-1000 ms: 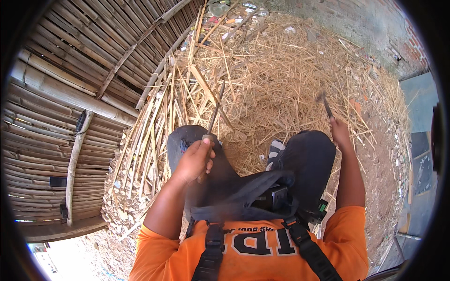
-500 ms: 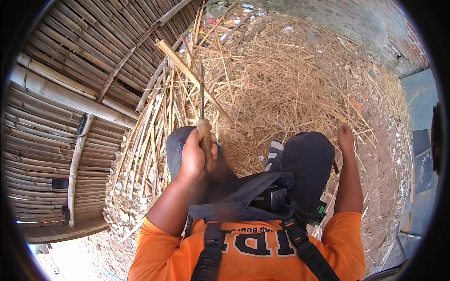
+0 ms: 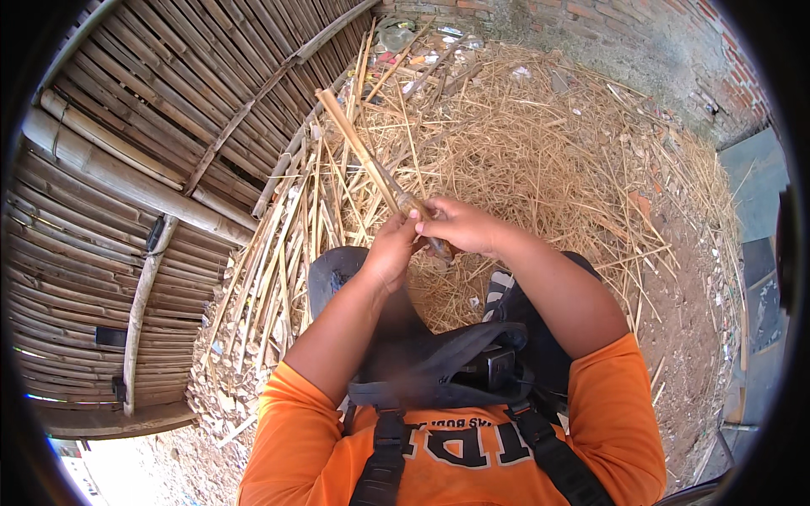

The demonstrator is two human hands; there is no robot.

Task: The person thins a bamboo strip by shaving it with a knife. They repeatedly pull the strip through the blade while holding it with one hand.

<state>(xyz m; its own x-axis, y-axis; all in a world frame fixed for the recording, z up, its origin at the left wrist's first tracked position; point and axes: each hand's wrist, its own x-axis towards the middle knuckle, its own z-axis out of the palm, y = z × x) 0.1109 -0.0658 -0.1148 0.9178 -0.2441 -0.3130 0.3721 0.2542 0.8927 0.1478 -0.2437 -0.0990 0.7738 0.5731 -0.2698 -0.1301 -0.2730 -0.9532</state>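
Two hands meet in front of the person's chest, over the knees, and both are closed on the same bamboo strip (image 3: 364, 156), which runs from the hands up and to the left and ends in a squared, pale tip. The left hand (image 3: 390, 249) is wrapped around the lower part of the strip with its fingers curled shut; the right hand (image 3: 462, 228) is closed as well, just beside and touching the left, and something narrow and dark shows below its knuckles, possibly a blade, though it is too small to tell. The strip is held tilted, clear of the ground, above the loose pile of split bamboo slats (image 3: 287, 244) that lies along the foot of the bamboo wall (image 3: 143, 126). Straw and shavings (image 3: 540, 160) cover the ground ahead as far as the brick wall (image 3: 641, 34). The main risk, as I judge it, lies in how close the hands sit: if the right hand does hold an edge and it slips along the strip, the left thumb and fingers lie straight in its path. The strip itself may have sharp split edges, so a sliding grip could cut the palm or drive in splinters. The long free end could also whip or snag on the upright slats just beside it and twist out of the grip.
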